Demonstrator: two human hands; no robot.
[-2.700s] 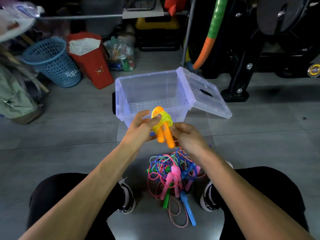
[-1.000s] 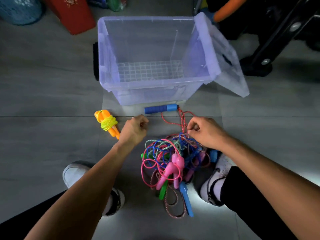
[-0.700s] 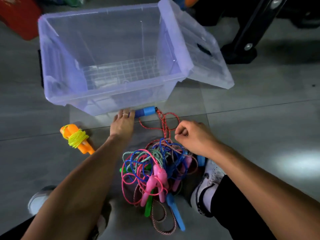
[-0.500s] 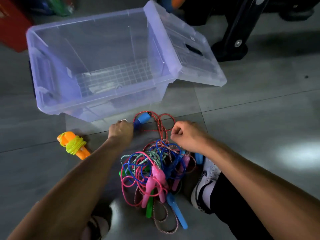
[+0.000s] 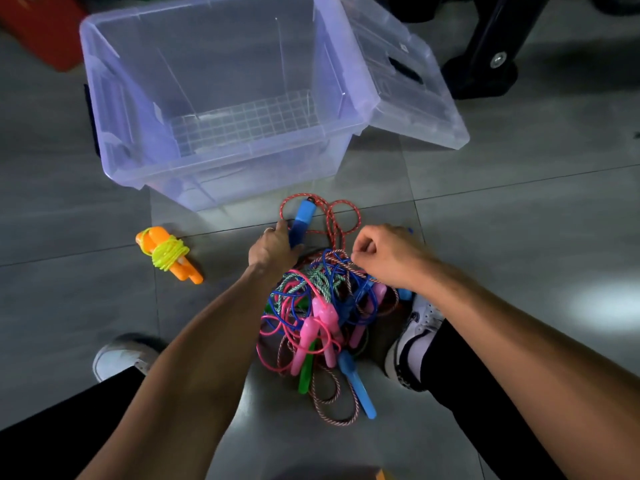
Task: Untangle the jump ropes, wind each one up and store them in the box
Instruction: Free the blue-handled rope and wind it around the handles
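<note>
A tangle of jump ropes [image 5: 322, 306] lies on the floor between my feet, with pink, blue and green handles and pink, blue, green and red-white cords. My left hand [image 5: 272, 249] grips a blue handle [image 5: 302, 220] whose red-white cord [image 5: 332, 216] loops in front of the box. My right hand [image 5: 388, 254] pinches that red-white cord at the top of the tangle. A wound rope with orange handles and yellow cord [image 5: 168, 254] lies on the floor to the left. The clear plastic box [image 5: 221, 157] stands open, with nothing inside.
The box lid [image 5: 412, 98] hangs open on the right side. A black stand foot [image 5: 485, 71] is at the upper right. A red container [image 5: 45, 32] sits at the upper left. My shoes [image 5: 412, 337] flank the tangle on the grey tile floor.
The wound orange rope went from my hands to the floor at left. My left hand reached for the blue handle by the box, gripped it and drew it back. My right hand stayed on the cord.
</note>
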